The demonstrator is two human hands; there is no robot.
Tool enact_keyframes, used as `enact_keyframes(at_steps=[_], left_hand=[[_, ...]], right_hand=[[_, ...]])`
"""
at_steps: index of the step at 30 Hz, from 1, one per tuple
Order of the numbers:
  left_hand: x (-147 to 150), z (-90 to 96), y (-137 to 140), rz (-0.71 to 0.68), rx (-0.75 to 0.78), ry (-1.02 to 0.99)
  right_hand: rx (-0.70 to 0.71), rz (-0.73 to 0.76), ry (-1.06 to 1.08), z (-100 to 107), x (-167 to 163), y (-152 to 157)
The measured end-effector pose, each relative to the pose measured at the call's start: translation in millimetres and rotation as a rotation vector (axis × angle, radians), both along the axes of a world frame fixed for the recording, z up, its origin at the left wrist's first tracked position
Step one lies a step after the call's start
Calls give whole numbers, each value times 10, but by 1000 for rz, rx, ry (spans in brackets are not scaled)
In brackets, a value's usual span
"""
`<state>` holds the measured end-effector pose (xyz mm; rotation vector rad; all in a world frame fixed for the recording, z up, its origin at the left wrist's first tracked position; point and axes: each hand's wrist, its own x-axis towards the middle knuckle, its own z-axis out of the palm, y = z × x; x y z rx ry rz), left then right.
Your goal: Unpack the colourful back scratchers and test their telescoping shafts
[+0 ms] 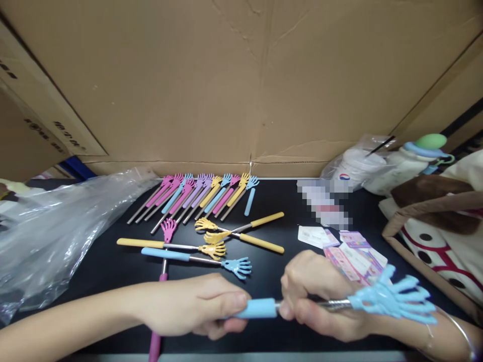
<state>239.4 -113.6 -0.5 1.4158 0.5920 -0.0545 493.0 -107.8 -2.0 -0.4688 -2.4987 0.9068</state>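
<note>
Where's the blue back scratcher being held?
In the head view, lower right of centre: the blue back scratcher has its handle in the left grip, metal shaft in the right grip.

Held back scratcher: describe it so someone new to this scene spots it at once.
Find the near side of the black table. There the left hand grips the blue handle, the right hand the metal rod, of one back scratcher. Other blue ones lie on the table; only this one is held.

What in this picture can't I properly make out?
All in the head view:
Held blue scratcher, handle end: inside the left hand.
Its rod's middle: hidden by the right hand.
Nearest pink scratcher: partly behind the left wrist, end cut off by bottom edge.
Cards: print too small.
Pixelated item: masked.
</note>
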Motion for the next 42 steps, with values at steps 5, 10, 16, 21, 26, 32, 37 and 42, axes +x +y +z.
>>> enact_keyframes(at_steps=[5, 10, 16, 21, 26, 32, 37, 42], left_hand=[[-575, -175, 82, 218, 55, 71], [-647, -227, 475, 457, 469, 124], [-152, -128, 987, 408, 719, 106], [220, -244, 1356, 451, 953, 116], [545, -335, 1589, 540, 1214, 213], [804, -443, 1683, 505, 1327, 391], [919, -500, 1683, 409, 1455, 499], [1031, -563, 1747, 343, 1492, 547]], right_hand=[[-255, -498, 470, 179, 535, 215], [-535, -663, 345, 149, 547, 1015], [-878, -522, -58, -218, 267, 1825], [-862, -668, -246, -427, 157, 2095], [-768, -827, -287, -565, -44, 2214], [-717, -850, -361, -553, -34, 2178], [-646, -817, -519, -505, 70, 2231], [-444, -856, -474, -419, 175, 2288]])
